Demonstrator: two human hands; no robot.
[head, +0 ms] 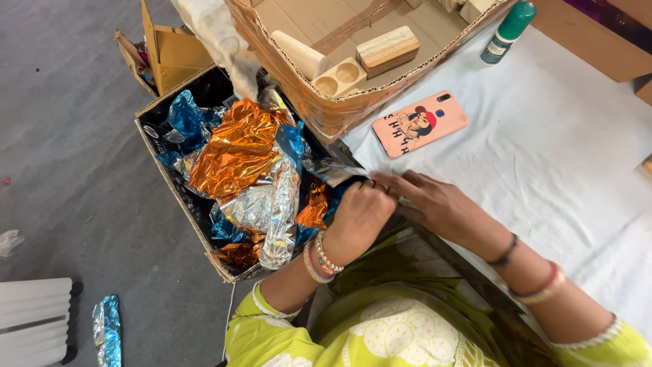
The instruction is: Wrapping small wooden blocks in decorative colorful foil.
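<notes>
Foil: silver sheet [333, 170] pinched at the surface's near edge, one end trailing over the box of scraps [178, 194].
Left hand [358, 219]: curled shut on the sheet, knuckles up, just above the box.
Right hand [435, 204]: fingers flat and narrow, pressed on the sheet, touching the left.
Best handling: thin and crinkly, likely to tear; better smoothed flat with light, even pull than tugged.
Edges: surface [577, 170] dropped off right under the hands; cardboard tray [319, 112] with wooden blocks [387, 49] overhung just beyond.
Open room: pale cloth bare to the right; phone [420, 124] and green-capped bottle [506, 30] well apart.
</notes>
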